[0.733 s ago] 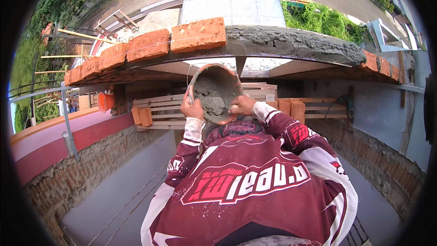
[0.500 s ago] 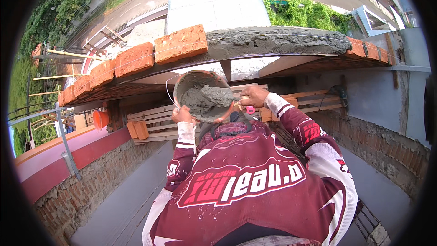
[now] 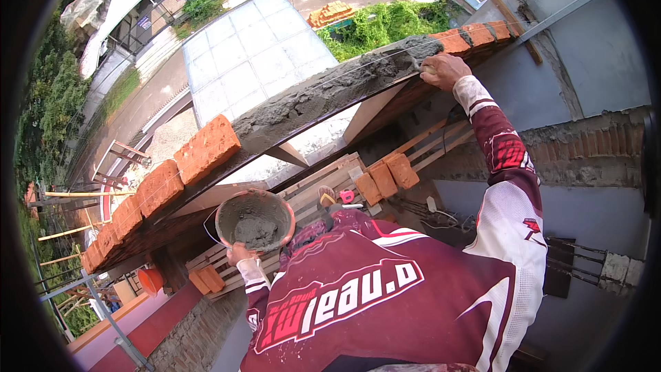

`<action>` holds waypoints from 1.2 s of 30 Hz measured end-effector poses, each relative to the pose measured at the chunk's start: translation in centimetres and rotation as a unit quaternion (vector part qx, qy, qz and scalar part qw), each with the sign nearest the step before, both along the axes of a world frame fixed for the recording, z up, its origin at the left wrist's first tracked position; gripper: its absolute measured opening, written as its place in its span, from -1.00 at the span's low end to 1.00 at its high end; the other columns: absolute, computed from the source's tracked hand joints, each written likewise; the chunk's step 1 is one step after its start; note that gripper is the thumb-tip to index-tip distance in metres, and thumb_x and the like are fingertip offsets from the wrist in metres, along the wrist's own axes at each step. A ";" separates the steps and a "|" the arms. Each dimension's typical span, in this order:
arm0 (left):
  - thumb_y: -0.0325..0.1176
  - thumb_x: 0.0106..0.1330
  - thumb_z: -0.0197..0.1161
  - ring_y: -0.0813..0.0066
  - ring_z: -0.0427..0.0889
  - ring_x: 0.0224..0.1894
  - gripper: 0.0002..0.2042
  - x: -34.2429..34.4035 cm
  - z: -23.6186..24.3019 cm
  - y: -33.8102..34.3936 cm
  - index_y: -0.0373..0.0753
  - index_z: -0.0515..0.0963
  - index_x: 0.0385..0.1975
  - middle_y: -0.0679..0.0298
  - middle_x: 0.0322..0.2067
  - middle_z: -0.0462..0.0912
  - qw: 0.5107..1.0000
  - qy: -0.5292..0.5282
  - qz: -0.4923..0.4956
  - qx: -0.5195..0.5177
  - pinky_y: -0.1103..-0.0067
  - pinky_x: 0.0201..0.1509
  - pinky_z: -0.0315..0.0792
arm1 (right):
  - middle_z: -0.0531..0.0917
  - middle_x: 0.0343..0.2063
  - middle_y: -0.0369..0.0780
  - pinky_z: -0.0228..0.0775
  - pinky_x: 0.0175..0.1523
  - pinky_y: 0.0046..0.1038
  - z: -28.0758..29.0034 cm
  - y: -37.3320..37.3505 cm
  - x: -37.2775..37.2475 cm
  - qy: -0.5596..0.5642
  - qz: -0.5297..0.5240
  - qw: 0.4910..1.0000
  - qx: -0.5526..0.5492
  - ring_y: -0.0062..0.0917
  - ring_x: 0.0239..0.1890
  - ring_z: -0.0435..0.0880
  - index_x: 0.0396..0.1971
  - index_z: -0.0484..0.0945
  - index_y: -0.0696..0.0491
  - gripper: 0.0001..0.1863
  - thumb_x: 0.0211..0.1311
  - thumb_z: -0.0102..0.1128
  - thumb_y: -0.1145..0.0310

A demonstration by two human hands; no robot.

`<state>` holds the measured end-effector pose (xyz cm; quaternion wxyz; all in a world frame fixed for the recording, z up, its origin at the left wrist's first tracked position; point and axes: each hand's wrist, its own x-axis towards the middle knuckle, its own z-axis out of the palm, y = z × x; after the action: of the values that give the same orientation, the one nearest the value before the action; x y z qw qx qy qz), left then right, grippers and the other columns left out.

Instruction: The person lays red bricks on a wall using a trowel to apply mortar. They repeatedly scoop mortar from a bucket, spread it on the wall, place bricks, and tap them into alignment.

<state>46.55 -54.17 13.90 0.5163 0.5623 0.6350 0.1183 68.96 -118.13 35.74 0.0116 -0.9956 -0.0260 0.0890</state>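
Observation:
My left hand (image 3: 240,253) is closed on the near rim of an orange bucket (image 3: 292,224), which holds wet grey mortar (image 3: 256,226). Stretched out to the upper right, my right hand (image 3: 444,70) grips the handle of a trowel (image 3: 416,63). Most of its blade is hidden or merges with the mortar. The trowel is at the right end of a rough mortar bed (image 3: 310,101) on top of the wall, close to the laid bricks (image 3: 460,41). At the bed's left end sits an orange brick (image 3: 208,149). A thin string line runs along the bricks.
Below the wall, loose bricks (image 3: 385,178) and a pink tape measure (image 3: 347,196) lie on wooden planks (image 3: 310,186). An orange pail (image 3: 151,280) is at the left beside a metal pole (image 3: 110,317). Beyond the wall lie a pale flat roof (image 3: 248,55) and green plants (image 3: 385,27).
My right hand has moved with the trowel from over the bucket to the right end of the mortar bed. My left hand still holds the bucket. The view has tilted.

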 end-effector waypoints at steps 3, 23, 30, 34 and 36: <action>-0.54 -0.06 0.13 0.10 0.52 -0.73 -0.60 -0.6 -0.8 1.5 -0.52 0.45 -0.13 -0.03 -0.53 0.55 1.000 0.008 0.001 -0.011 0.28 -0.67 0.39 | 0.64 -0.14 -0.17 0.51 0.01 -0.19 0.4 -3.6 0.5 -0.014 -0.064 0.983 -0.170 -0.22 -0.04 0.65 -0.05 0.57 -0.11 -0.67 0.27 0.14 0.08; -0.55 -0.10 0.13 0.01 0.56 -0.71 -0.73 0.5 -1.3 1.5 -0.49 0.50 -0.33 -0.07 -0.56 0.55 0.999 -0.019 -0.017 -0.037 0.22 -0.69 0.45 | 0.61 -0.09 -0.17 0.52 -0.13 -0.14 -7.2 -0.1 6.9 -0.052 -0.189 0.947 -0.256 -0.20 -0.01 0.66 -0.12 0.70 -0.01 -0.71 0.33 0.02 0.29; -0.57 -0.13 0.11 0.00 0.53 -0.75 -0.80 0.3 -3.4 2.0 -0.43 0.44 -0.42 -0.03 -0.60 0.53 0.999 -0.015 0.011 -0.035 0.24 -0.70 0.45 | 0.62 -0.29 -0.17 0.47 -0.26 -0.19 -10.0 10.3 3.7 -0.132 -0.013 0.977 -0.168 -0.28 -0.24 0.69 -0.34 0.69 0.07 -0.77 0.18 0.11 0.29; -0.58 -0.13 0.12 -0.02 0.52 -0.76 -0.81 0.6 -2.5 1.3 -0.40 0.40 -0.44 -0.04 -0.62 0.51 0.998 0.029 -0.019 -0.057 0.21 -0.69 0.45 | 0.59 -0.32 -0.18 0.45 -0.19 -0.23 -9.3 16.9 0.8 -0.154 0.058 0.982 -0.092 -0.30 -0.22 0.67 -0.26 0.58 0.06 -0.79 0.20 0.05 0.30; -0.57 -0.12 0.12 -0.03 0.52 -0.75 -0.77 0.4 -2.1 0.8 -0.44 0.42 -0.38 -0.05 -0.62 0.50 0.998 0.002 -0.035 -0.048 0.18 -0.67 0.47 | 0.60 -0.32 -0.20 0.41 -0.23 -0.24 -9.4 16.9 1.2 -0.183 0.080 0.975 -0.093 -0.33 -0.25 0.65 -0.26 0.58 0.05 -0.78 0.17 0.07 0.28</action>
<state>46.91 -53.40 11.76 0.5456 0.5586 0.6210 0.0688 70.18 -101.19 26.34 -0.0928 -0.9865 -0.0991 -0.0919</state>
